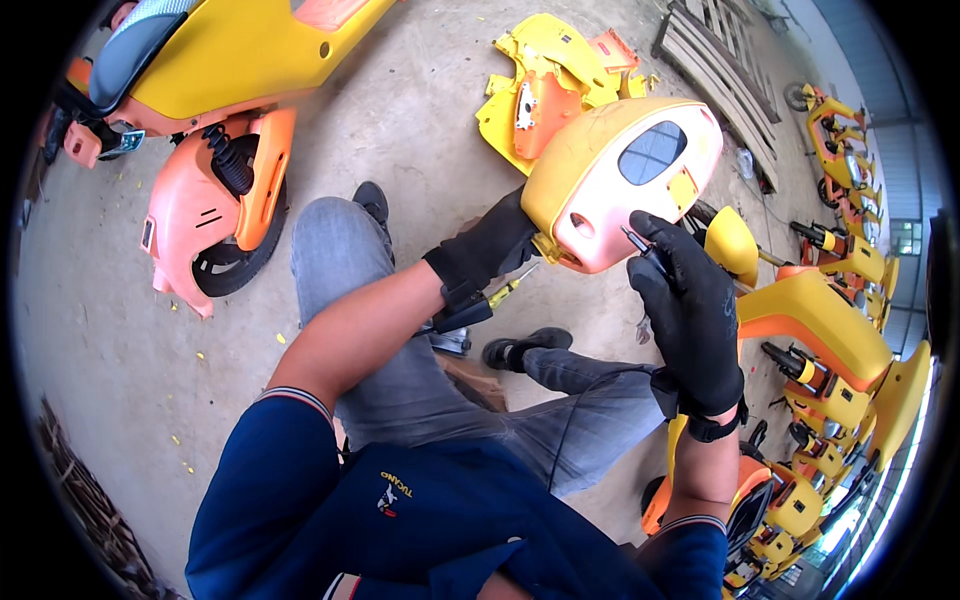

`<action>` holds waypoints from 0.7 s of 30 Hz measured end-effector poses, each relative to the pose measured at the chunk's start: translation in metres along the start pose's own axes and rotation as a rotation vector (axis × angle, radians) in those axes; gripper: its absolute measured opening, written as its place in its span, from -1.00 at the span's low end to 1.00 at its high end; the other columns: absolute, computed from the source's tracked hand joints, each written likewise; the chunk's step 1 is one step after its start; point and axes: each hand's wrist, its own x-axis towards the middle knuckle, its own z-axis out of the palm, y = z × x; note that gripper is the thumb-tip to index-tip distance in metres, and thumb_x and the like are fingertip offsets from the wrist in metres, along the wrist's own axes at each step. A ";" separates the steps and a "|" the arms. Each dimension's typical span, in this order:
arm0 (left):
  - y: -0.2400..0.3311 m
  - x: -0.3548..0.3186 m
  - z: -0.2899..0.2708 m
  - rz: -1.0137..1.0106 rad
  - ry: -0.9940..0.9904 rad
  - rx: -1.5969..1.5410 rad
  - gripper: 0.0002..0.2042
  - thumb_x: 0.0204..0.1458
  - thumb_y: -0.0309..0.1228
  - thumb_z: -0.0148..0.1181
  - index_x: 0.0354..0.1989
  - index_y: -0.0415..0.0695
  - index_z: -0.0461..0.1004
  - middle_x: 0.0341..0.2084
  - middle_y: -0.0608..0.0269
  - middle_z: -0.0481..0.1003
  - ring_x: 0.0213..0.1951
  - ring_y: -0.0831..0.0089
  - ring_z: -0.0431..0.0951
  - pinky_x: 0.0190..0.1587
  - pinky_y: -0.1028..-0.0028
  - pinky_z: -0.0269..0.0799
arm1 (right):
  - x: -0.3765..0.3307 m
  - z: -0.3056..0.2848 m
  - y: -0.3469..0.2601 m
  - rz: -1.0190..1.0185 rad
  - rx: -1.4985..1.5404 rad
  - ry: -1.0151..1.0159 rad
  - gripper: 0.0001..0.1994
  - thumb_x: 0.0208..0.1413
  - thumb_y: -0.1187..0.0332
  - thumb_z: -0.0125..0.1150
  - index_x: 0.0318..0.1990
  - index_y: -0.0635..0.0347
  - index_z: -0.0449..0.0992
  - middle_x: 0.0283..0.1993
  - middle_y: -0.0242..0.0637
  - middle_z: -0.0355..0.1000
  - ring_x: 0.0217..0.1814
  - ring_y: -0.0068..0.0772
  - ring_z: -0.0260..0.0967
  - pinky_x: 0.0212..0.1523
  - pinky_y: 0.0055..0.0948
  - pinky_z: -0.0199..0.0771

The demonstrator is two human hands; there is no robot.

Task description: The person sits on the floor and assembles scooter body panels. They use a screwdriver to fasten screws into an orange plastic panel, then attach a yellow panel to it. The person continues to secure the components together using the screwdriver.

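A rounded scooter handlebar cover (610, 225) in orange and faded pink, with a dark oval display window (652, 152), is raised in front of me. My left hand (505, 235), in a black glove, is closed on the cover's left end; the cover hides some of its fingers. My right hand (685, 300), gloved too, is closed around a small screwdriver (640, 243). The screwdriver's slim shaft points up and left, close to the cover's lower face. Whether its tip touches the cover I cannot tell.
Yellow and orange body panels (560, 85) lie piled on the floor beyond the cover. A yellow scooter (240, 60) stands at the far left. Several more scooters (830, 330) line the right side. Wooden pallets (722, 90) lie at the back. A yellow-handled tool (508, 288) shows below my left wrist.
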 end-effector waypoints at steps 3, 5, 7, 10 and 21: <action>0.003 0.000 0.006 -0.004 0.055 0.060 -0.56 0.27 -0.39 0.08 0.28 -0.25 0.24 0.16 0.09 0.41 0.15 0.36 0.48 0.21 0.34 0.44 | -0.012 0.017 0.004 0.006 0.108 0.108 -0.72 0.11 0.54 0.25 0.00 0.29 0.50 -0.18 -0.13 0.49 -0.23 -0.23 0.51 -0.22 -0.40 0.49; 0.005 0.000 0.009 0.007 0.070 0.140 -0.58 0.28 -0.40 0.07 0.26 -0.27 0.25 0.13 0.07 0.43 0.11 0.35 0.50 0.19 0.34 0.47 | -0.016 0.020 0.003 -0.023 0.099 0.088 -0.72 0.11 0.57 0.24 0.00 0.31 0.49 -0.17 -0.14 0.49 -0.17 -0.25 0.53 -0.16 -0.41 0.51; 0.006 -0.001 0.013 0.029 0.082 0.159 -0.60 0.29 -0.40 0.05 0.24 -0.29 0.26 0.11 0.06 0.44 0.10 0.34 0.51 0.18 0.34 0.48 | -0.018 0.022 0.005 -0.046 0.041 0.099 -0.73 0.12 0.57 0.26 0.00 0.34 0.48 -0.15 -0.13 0.49 -0.14 -0.27 0.56 -0.14 -0.41 0.53; 0.004 0.000 0.010 0.019 0.123 0.153 -0.61 0.30 -0.39 0.03 0.24 -0.29 0.26 0.11 0.06 0.44 0.09 0.34 0.52 0.17 0.35 0.48 | -0.020 0.034 0.007 -0.017 0.115 0.200 -0.72 0.11 0.55 0.28 -0.01 0.36 0.48 -0.16 -0.12 0.49 -0.15 -0.27 0.56 -0.15 -0.40 0.54; 0.005 0.000 0.021 0.063 0.208 0.180 -0.60 0.35 -0.35 -0.09 0.28 -0.28 0.22 0.16 0.05 0.41 0.13 0.36 0.48 0.21 0.36 0.42 | -0.017 0.046 0.013 -0.043 0.079 0.265 -0.74 0.10 0.52 0.33 -0.05 0.35 0.50 -0.18 -0.09 0.50 -0.20 -0.19 0.55 -0.17 -0.37 0.54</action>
